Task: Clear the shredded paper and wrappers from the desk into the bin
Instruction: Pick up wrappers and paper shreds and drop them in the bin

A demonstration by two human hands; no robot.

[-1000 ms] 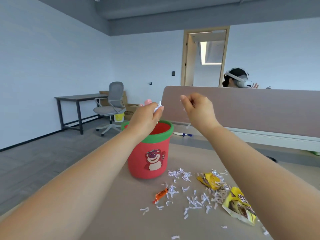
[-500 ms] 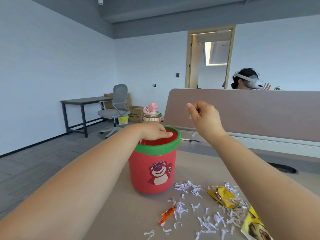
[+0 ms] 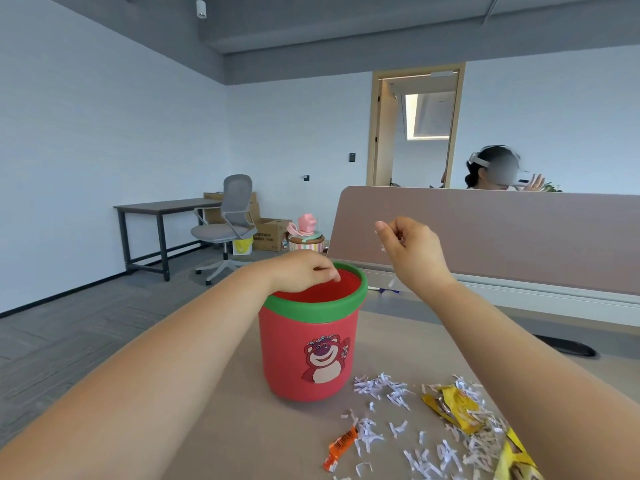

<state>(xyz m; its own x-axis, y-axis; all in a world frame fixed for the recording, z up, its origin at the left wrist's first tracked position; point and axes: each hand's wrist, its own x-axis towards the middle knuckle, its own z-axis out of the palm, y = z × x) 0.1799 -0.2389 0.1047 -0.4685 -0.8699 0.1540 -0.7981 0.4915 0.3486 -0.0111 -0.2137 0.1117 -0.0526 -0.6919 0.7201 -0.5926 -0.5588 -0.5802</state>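
Beige desk (image 3: 242, 427) ran out under both forearms, office behind: partition (image 3: 502, 237) past the right hand, chair (image 3: 230, 225) and side table (image 3: 162, 206) off beyond the left hand. Bin (image 3: 308, 344), red with a green rim, stood right below the left hand (image 3: 301, 275). That hand sat at the rim, fingers curled down over the mouth; I couldn't tell whether any paper was between them. Right hand (image 3: 412, 251) was raised to the right of the bin, above rim height, curled loosely with the thumb tip against the forefinger; a few pale flecks showed at it, too small to be sure they were shreds. The hands were apart, the bin's mouth between them.

Most of the mess lay on the desk: shredded paper (image 3: 384, 389) scattered under the right forearm, yellow wrappers (image 3: 453, 407) mixed into it, an orange wrapper (image 3: 341, 446) nearer me than the bin, between the two forearms.

Judged step: dropping a pinch into the bin. To do it well, spread the fingers fully while inside the rim line, low, so light strips fall in rather than drift. Bring the right hand over the mouth before letting go; where it hung, anything released would likely land on the desk. Afterwards, scooping with both hands cupped should beat pinching, wrappers taken first since shreds cling to them. Task looked early.
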